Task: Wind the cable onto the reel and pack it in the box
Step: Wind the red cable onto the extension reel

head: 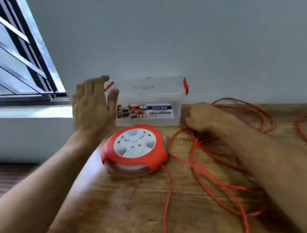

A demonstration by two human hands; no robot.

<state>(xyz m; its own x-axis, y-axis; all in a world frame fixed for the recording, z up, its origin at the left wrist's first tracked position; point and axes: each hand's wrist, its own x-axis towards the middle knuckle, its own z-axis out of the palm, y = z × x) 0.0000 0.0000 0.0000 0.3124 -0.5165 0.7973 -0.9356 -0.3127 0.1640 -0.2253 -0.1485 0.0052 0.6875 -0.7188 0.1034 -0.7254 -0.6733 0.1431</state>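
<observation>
One reel [135, 150], red rim and white socket face, flat on the wooden table [120, 220] near centre. From the reel, the clear box [148, 102] at 12 o'clock, just beside it, lid still on, label facing this way, long axis running 9 to 3 along the wall [179, 31]. Two red latches: the left one [108, 86] swung up and out, the right one [186, 86] apparently still down.

Loose red cable [199, 168] spread from 2 to 5 o'clock of the reel, leaving it at its 4 o'clock edge. One cable, many loops, too tangled to count. Only a few turns visible inside the reel, so winding judged barely begun.

Left hand [91, 106] raised at 10 o'clock of the reel, fingers spread and apart, holding nothing, thumb close to the box's left end by the lifted latch. Right hand [204, 118] at 2 o'clock of the reel, knuckles up, fingers curled down onto the cable; grip hidden beneath the hand, so closed on the strand or merely resting on it cannot be told.

Probably decisive for the next move: cable lying right of the reel, so right hand nearer for feeding, left hand nearer the reel for steadying or turning.

Two hands, one reel, one box, one cable, two latches.
</observation>
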